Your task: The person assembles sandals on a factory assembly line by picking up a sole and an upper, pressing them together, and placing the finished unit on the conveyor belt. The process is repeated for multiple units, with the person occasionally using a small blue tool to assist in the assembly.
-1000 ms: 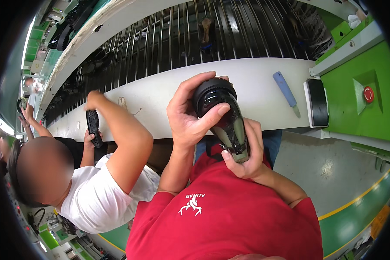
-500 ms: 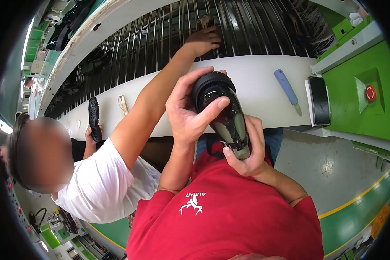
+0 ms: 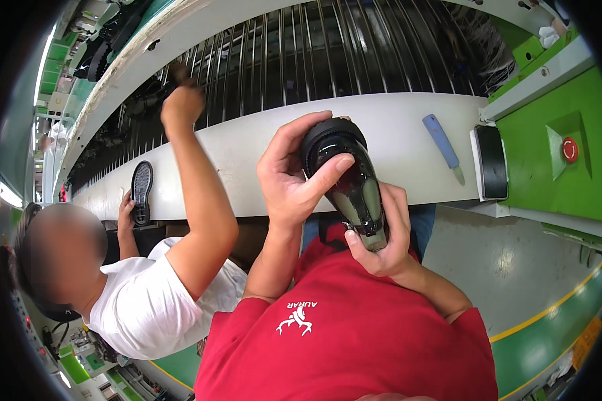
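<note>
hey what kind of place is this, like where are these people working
Most likely a shoe factory line. A slatted conveyor runs past a white ledge, both hands, left hand and right hand, hold a black shoe, and a co-worker's hand holds a shoe sole. A red stop button sits on a green housing.

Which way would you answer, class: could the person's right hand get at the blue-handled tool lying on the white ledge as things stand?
Probably not at once. The right hand is wrapped around the lower end of the black shoe. The blue-handled tool lies bare on the white ledge, nothing across the way, but the hand must let go first.
</note>
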Demonstrator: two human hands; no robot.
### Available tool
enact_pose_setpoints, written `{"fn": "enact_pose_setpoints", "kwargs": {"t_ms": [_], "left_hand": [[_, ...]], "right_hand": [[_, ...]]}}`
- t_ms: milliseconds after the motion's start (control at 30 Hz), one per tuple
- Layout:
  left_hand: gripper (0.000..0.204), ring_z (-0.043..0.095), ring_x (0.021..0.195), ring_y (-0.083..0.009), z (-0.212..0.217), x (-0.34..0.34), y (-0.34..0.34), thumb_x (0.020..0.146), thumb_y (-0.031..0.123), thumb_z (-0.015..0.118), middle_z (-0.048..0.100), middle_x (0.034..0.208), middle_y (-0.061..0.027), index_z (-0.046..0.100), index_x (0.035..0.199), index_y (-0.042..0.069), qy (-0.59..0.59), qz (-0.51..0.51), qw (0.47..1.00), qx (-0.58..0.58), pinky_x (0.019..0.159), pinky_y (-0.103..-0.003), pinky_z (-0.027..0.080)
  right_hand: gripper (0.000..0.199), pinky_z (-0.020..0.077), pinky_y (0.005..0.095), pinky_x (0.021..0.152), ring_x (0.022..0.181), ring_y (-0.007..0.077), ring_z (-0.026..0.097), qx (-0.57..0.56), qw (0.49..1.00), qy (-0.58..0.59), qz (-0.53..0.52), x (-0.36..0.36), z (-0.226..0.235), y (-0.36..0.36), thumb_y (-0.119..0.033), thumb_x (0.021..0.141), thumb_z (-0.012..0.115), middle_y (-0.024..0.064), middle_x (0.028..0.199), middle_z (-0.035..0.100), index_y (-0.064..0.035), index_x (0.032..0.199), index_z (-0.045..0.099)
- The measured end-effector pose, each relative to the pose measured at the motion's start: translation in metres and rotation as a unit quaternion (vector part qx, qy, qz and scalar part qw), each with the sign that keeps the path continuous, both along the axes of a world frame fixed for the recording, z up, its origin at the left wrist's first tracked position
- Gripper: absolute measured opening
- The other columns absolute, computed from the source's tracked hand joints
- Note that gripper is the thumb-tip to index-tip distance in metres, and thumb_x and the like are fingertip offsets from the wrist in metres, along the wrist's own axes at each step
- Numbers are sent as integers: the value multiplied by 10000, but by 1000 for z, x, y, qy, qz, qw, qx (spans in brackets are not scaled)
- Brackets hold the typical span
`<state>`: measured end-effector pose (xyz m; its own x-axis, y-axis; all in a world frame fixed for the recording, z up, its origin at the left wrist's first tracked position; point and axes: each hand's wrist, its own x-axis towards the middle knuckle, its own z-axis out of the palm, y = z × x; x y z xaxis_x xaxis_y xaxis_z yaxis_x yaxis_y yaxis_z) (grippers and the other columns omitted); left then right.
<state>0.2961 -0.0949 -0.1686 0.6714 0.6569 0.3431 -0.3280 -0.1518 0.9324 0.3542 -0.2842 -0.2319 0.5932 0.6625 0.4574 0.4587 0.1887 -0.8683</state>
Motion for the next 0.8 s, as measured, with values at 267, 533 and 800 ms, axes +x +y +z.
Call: {"fn": "enact_pose_setpoints", "kwargs": {"t_ms": [267, 533, 800], "left_hand": [[609, 792, 1136, -244, 0, -1, -1, 859, -1, 944, 801, 1258, -222, 659, 1391, -85, 7, 2, 1000, 0, 1031, -369, 632], [608, 792, 1136, -242, 1, -2, -2, 851, -10, 949, 803, 1261, -224, 663, 1383, -89, 5, 3, 1000, 9, 1030, -367, 632], [574, 794, 1120, -235, 5, -4, -6, 855, -14, 944, 810, 1240, -213, 679, 1359, -85, 12, 6, 1000, 5, 1016, -361, 635]], "right_hand": [[853, 553, 413, 1066, 1258, 351, 638, -1, 1000, 13, -2, -1, 0, -1, -190, 871, 829, 261, 1406, 551, 177, 1561, 487], [855, 548, 418, 1075, 1262, 359, 634, -2, 1000, 9, -2, 0, -1, -1, -197, 869, 831, 265, 1408, 551, 171, 1561, 489], [850, 550, 417, 1071, 1257, 360, 635, -3, 1000, 8, -1, 0, -1, -2, -187, 865, 831, 264, 1405, 557, 170, 1558, 492]]}}
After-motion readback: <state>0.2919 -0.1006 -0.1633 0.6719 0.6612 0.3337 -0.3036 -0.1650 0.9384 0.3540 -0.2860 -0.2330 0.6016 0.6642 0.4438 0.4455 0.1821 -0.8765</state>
